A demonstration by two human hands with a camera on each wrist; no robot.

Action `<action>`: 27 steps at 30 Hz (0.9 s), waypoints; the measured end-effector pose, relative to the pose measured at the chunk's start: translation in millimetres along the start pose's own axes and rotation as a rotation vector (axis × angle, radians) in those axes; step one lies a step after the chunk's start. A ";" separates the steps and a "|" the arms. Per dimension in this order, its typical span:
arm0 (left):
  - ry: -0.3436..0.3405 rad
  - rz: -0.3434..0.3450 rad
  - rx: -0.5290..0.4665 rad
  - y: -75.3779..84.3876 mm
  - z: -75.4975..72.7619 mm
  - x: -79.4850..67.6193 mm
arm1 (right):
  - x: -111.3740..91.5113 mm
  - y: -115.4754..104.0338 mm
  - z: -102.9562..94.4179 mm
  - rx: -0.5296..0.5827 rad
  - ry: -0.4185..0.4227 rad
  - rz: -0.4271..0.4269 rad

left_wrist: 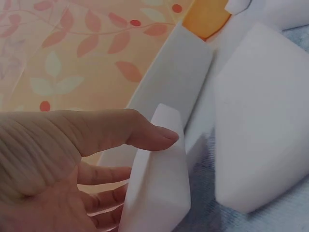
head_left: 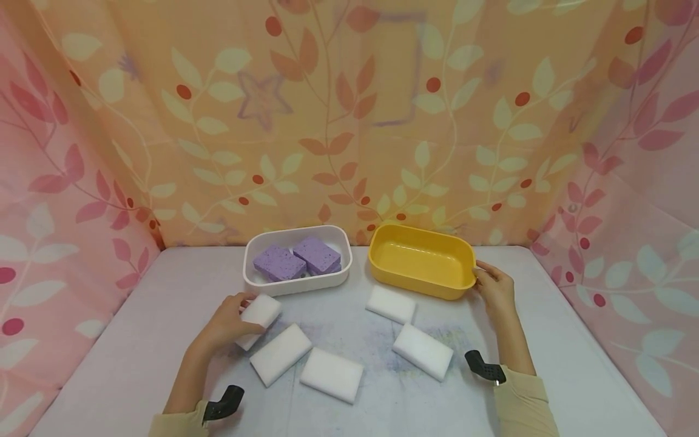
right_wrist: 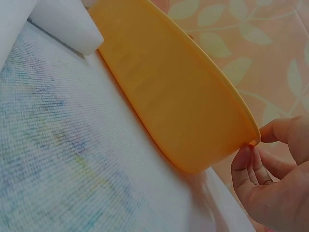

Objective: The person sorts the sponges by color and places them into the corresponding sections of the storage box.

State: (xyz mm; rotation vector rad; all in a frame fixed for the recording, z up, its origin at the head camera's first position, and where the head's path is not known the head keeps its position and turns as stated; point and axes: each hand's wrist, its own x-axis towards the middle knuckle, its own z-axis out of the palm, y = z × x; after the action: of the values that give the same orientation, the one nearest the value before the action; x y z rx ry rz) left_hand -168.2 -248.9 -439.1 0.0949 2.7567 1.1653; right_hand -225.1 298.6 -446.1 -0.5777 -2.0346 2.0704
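Observation:
My left hand [head_left: 228,321] grips a white sponge block [head_left: 262,311] by its sides, in front of the white tub [head_left: 256,287]. In the left wrist view the thumb lies across this block [left_wrist: 161,179], and the other fingers are behind it. Purple sponges [head_left: 280,263] lie stacked inside the white tub. At the right, my right hand [head_left: 496,289] pinches the near right end of the yellow tub [head_left: 420,286] at its rim. The right wrist view shows thumb and fingers on the rim of that tub [right_wrist: 193,96], which has nothing inside in the head view.
Two white blocks lie near the left hand, one angled [head_left: 281,354] and one nearer the middle [head_left: 332,375]. Two more lie before the yellow tub, one close to it [head_left: 391,304] and one nearer me [head_left: 423,351]. Patterned curtains [head_left: 349,121] enclose the table [head_left: 131,364].

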 end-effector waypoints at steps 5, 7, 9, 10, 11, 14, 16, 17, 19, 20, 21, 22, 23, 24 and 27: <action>-0.028 -0.014 -0.015 8.4 -5.7 -5.8 | -0.2 0.4 0.4 -0.014 0.014 -0.011; -0.031 -0.004 -0.022 10.7 -6.9 -7.6 | -0.3 0.2 0.3 -0.017 0.014 -0.008; -0.032 0.014 -0.031 12.0 -7.5 -9.2 | -0.7 -0.1 0.2 -0.013 0.009 -0.002; -0.033 0.022 -0.033 12.4 -7.8 -9.9 | -1.1 -0.4 0.1 -0.010 0.005 -0.001; -0.033 0.033 -0.037 12.7 -8.0 -10.4 | -1.4 -0.6 0.0 -0.006 -0.001 0.000; -0.037 0.061 -0.046 14.4 -8.5 -10.9 | -2.2 -1.2 -1.0 0.022 -0.013 0.009; -0.036 0.084 -0.049 16.3 -8.8 -11.2 | -2.7 -1.7 -1.7 0.036 -0.024 0.011; -0.035 0.099 -0.051 17.5 -8.9 -11.4 | -2.6 -1.8 -1.8 0.046 -0.026 0.015; -0.030 0.123 -0.054 19.9 -8.4 -12.2 | -2.0 -1.8 -2.5 0.051 -0.034 0.020; -0.026 0.137 -0.055 21.0 -8.0 -12.6 | -1.8 -1.8 -2.5 0.057 -0.042 0.022; -0.024 0.147 -0.059 21.6 -7.5 -13.0 | -1.4 -1.7 -2.5 0.068 -0.049 0.028; -0.022 0.157 -0.059 22.1 -6.9 -13.4 | -0.9 -1.5 -2.3 0.083 -0.055 0.038; -0.018 0.162 -0.061 22.3 -6.3 -13.8 | -0.2 -1.0 -1.8 0.096 -0.060 0.043; -0.014 0.163 -0.063 22.5 -5.6 -14.3 | 0.2 -0.7 -1.4 0.105 -0.069 0.049; 0.000 0.193 -0.059 24.7 -1.7 -12.3 | 0.2 -0.7 -2.9 0.123 -0.077 0.056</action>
State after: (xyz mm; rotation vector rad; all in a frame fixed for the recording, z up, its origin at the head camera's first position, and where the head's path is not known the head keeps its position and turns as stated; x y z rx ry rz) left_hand -156.2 -234.4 -418.9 0.3611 2.7599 1.2901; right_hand -224.3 301.4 -445.4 -0.5479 -1.9350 2.2643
